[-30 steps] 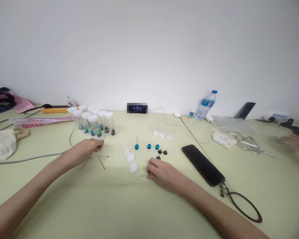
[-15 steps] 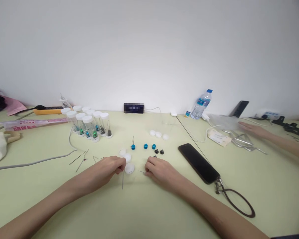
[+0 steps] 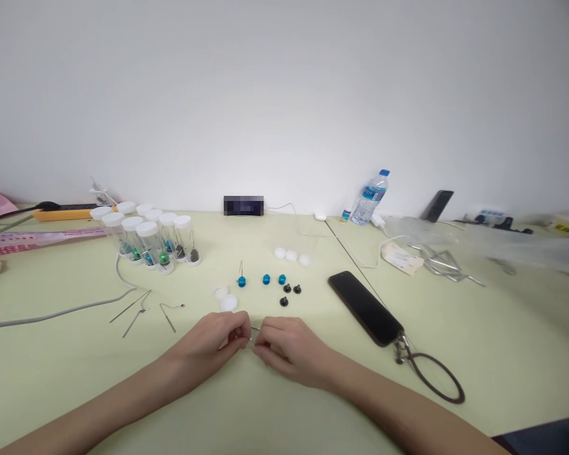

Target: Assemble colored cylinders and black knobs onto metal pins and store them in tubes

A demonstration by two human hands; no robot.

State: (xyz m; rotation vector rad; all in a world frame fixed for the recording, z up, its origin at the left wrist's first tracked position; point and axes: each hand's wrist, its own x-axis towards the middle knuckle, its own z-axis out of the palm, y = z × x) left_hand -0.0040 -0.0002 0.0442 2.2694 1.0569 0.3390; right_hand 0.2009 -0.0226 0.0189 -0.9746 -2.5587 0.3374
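Note:
Close together above the near part of the table, my left hand (image 3: 225,335) and my right hand (image 3: 294,347) are both closed in a pinch. A thin metal rod (image 3: 255,328) shows in the narrow gap between them; the fingers hide most of what they hold. Just beyond my left hand lie white round caps (image 3: 228,303). Blue bell-like pieces (image 3: 266,279) sit farther back, one with a bent wire (image 3: 241,268) standing up from it. Black small-stemmed discs (image 3: 284,302) lie beyond my right hand. Bent thin metal rods (image 3: 140,311) rest left of my left hand.
Clear tubes with white caps (image 3: 148,229) stand grouped at the back left. A black phone (image 3: 365,308) with a strap loop lies to the right. Farther back are white caps (image 3: 291,256), a water bottle (image 3: 370,197), metal frames (image 3: 443,265) and a plastic bag (image 3: 540,249).
My hands have come together, bringing the thin rods they held near each other. The view has turned slightly right. The other person's arm at the right is gone and a plastic bag appears there.

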